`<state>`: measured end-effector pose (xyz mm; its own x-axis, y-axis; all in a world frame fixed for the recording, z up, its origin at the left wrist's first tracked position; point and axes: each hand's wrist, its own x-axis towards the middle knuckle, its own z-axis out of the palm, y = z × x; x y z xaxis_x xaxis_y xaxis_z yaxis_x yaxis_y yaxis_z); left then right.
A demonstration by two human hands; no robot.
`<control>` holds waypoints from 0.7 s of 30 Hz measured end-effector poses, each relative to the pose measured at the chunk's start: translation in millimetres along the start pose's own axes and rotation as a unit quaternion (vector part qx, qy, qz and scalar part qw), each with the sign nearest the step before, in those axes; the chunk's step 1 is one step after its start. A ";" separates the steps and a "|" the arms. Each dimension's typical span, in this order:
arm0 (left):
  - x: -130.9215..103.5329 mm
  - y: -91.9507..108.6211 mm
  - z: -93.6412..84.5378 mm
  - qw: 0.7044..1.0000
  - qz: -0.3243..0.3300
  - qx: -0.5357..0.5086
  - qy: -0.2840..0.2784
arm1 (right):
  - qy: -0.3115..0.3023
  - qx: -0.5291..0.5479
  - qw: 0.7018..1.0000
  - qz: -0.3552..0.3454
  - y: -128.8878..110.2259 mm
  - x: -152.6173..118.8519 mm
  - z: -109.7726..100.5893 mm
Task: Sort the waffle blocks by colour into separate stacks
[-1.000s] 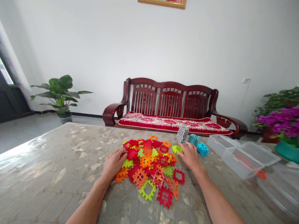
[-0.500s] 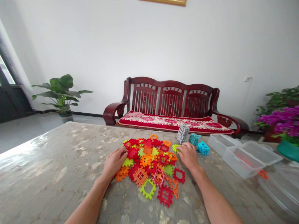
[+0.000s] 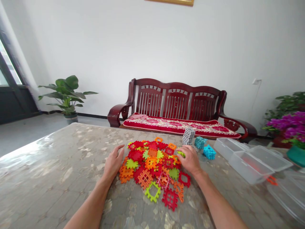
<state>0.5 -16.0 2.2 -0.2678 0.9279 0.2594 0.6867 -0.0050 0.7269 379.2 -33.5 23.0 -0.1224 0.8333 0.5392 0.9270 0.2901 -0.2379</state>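
A heap of red, orange and yellow-green interlocking plastic tiles [image 3: 152, 163] is spread over the table in front of me. My left hand [image 3: 114, 163] rests at the heap's left side, fingers stretched out, holding nothing, beside an orange tile [image 3: 126, 173]. At the right edge, my right hand [image 3: 190, 160] is closed on a yellow-green tile [image 3: 181, 154], which is partly hidden by the fingers. Just beyond that hand stand a stack of grey tiles [image 3: 188, 136], a teal stack [image 3: 200, 142] and a bright blue stack [image 3: 209, 152].
Clear plastic boxes [image 3: 250, 170] stand on the right of the patterned table [image 3: 78, 171], with an orange tile [image 3: 272, 180] and clear lids [image 3: 288, 197] nearby. Purple flowers [image 3: 287, 125] are at far right. Behind the table is a wooden bench [image 3: 177, 98].
My left hand has drawn back left from the tiles, its fingers lifting. My right hand has closed over the yellow-green tile and shifted slightly toward the heap. The view has turned slightly left.
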 end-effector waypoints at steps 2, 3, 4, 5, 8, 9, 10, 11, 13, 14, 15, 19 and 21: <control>0.0 -0.5 -0.7 0.998 0.000 0.055 -0.007 | -0.025 0.030 0.999 -0.020 -10.5 0.4 0.7; -0.2 -0.1 -0.3 0.997 0.004 0.078 -0.017 | -0.044 0.040 0.998 -0.032 -14.9 0.1 1.2; -0.4 0.5 0.5 0.995 0.007 0.098 -0.027 | -0.064 0.046 0.996 -0.044 -18.4 -0.6 1.6; -0.6 1.2 1.8 0.993 0.010 0.116 -0.035 | -0.081 0.048 0.994 -0.053 -21.0 -1.6 2.0; -0.5 2.0 7.8 0.986 0.022 0.158 -0.040 | -0.098 0.044 0.993 -0.051 -23.8 -5.5 1.4; 0.0 1.4 10.1 0.984 0.030 0.172 -0.041 | -0.096 0.042 0.993 -0.046 -23.8 -6.7 0.4; 0.8 0.3 12.4 0.980 0.039 0.188 -0.045 | -0.094 0.042 0.994 -0.040 -23.6 -7.7 -0.8; 1.9 -1.3 14.4 0.976 0.048 0.206 -0.050 | -0.093 0.043 0.994 -0.033 -23.4 -8.3 -2.3; 4.9 -5.0 17.6 0.966 0.066 0.244 -0.062 | -0.089 0.043 0.995 -0.012 -23.3 -8.7 -5.4; 6.9 -6.9 18.8 0.959 0.076 0.263 -0.069 | -0.084 0.040 0.996 0.000 -23.5 -8.5 -6.7; 9.1 -8.4 19.6 0.953 0.086 0.280 -0.077 | -0.078 0.033 0.996 0.010 -23.9 -8.0 -7.8; 17.1 -10.2 20.4 0.933 0.112 0.326 -0.101 | -0.094 -0.027 0.995 0.011 -26.5 -5.7 -8.3; 18.7 -8.4 19.9 0.935 0.108 0.323 -0.098 | -0.133 -0.059 0.989 0.010 -27.7 -5.0 -6.3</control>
<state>3.2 8.8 -11.7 0.0101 0.9820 0.1885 0.9924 -0.0330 0.1186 356.4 -48.7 31.9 -0.1779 0.9373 0.2996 0.9632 0.2281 -0.1418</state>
